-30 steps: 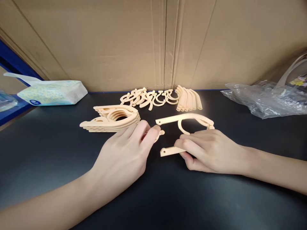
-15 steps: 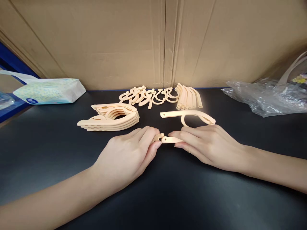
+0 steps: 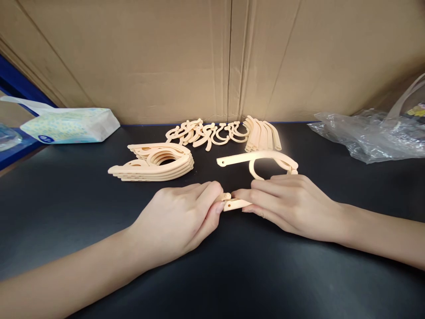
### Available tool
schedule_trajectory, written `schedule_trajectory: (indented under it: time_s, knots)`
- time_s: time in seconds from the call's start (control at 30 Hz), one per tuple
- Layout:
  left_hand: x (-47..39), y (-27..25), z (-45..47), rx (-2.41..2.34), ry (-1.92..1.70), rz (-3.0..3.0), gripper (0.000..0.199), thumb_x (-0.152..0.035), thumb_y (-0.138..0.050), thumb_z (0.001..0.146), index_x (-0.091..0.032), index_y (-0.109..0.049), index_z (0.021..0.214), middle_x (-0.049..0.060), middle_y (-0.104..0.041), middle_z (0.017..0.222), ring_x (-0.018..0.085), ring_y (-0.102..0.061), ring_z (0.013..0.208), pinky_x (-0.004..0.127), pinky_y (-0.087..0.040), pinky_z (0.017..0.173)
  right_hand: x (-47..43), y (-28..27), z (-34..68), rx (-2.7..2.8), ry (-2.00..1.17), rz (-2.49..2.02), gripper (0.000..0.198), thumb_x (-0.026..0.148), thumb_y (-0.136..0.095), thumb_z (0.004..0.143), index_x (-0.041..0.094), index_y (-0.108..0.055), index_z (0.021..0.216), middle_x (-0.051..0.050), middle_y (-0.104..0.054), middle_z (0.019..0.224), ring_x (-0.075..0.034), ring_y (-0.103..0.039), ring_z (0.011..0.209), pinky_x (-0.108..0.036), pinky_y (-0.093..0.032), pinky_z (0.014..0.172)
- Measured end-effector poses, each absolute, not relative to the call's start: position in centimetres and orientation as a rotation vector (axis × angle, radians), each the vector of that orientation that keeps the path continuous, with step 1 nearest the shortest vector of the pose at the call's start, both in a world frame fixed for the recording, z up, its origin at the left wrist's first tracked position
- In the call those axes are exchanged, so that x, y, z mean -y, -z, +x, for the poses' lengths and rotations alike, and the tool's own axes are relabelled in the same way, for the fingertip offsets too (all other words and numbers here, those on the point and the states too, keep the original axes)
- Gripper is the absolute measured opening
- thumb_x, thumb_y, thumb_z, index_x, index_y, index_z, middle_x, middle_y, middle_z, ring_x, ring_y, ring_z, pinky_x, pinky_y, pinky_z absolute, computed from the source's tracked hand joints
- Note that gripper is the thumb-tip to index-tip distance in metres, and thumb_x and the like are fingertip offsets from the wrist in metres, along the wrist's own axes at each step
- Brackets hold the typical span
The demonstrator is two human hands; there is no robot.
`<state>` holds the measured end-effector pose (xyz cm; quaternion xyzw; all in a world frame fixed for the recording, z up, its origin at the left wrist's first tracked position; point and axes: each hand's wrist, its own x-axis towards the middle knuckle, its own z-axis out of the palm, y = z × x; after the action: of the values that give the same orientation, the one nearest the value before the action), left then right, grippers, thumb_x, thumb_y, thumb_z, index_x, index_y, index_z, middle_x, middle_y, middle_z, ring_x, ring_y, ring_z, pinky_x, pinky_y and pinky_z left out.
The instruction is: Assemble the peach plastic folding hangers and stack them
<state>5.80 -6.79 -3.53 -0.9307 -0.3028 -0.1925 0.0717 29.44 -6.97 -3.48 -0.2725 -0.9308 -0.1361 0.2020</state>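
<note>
My left hand (image 3: 191, 217) is closed around a small cream plastic hanger part (image 3: 226, 196), and only its rounded end shows past the fingers. Across from it, my right hand (image 3: 290, 206) grips a partly assembled folding hanger. One hanger arm (image 3: 255, 156) sticks out above that hand, with a curved hook (image 3: 254, 169) below it. Another arm's holed end (image 3: 234, 204) points out between the right fingers, close under the left hand's part. Whether the two pieces touch is unclear. Fingers hide most of the joint.
Folded hangers (image 3: 151, 170) lie stacked at left. Behind are loose hooks (image 3: 199, 133) and a row of hanger arms (image 3: 262, 134). A tissue pack (image 3: 71, 126) sits at back left, a clear plastic bag (image 3: 368, 135) at back right. Cardboard (image 3: 149, 57) walls the black table's (image 3: 232, 274) back.
The holed arm end in my right hand has tipped downward, and the upper arm has swung slightly left and down. The left hand's part now sits above the holed end rather than level with it.
</note>
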Motion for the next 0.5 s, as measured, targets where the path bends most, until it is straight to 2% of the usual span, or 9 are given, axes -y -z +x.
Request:
schedule_trajectory:
  time_s: [0.2, 0.33, 0.5]
  knots:
    - [6.92, 3.66, 6.04, 0.897, 0.629, -2.754, 0.025, -0.022, -0.026, 0.101, -0.020, -0.042, 0.082, -0.006, -0.050, 0.064, 0.010, -0.049, 0.050, 0.026, -0.030, 0.047, 7.07, 3.58, 29.43, 2.557, 0.430, -0.712, 0.028, 0.028, -0.044, 0.099, 0.013, -0.063, 0.115, 0.001, -0.064, 0.071, -0.010, -0.053, 0.056, -0.025, -0.041, 0.055]
    - [6.91, 3.42, 5.84, 0.895, 0.553, -2.748, 0.024, -0.027, -0.027, 0.101, -0.020, -0.041, 0.083, -0.006, -0.050, 0.061, 0.011, -0.049, 0.047, 0.025, -0.029, 0.045, 7.02, 3.72, 29.34, 2.549, 0.395, -0.752, 0.027, 0.028, -0.043, 0.100, 0.015, -0.066, 0.101, 0.001, -0.064, 0.071, -0.010, -0.055, 0.057, -0.025, -0.041, 0.055]
    - [6.95, 2.82, 5.72, 0.835, 0.464, -2.669, 0.028, -0.035, -0.032, 0.101, -0.018, -0.043, 0.082, -0.004, -0.053, 0.059, 0.013, -0.054, 0.047, 0.026, -0.029, 0.043, 7.02, 3.58, 29.35, 2.545, 0.429, -0.758, 0.027, 0.029, -0.043, 0.100, 0.017, -0.066, 0.097, 0.002, -0.062, 0.068, -0.010, -0.051, 0.054, -0.026, -0.037, 0.052]
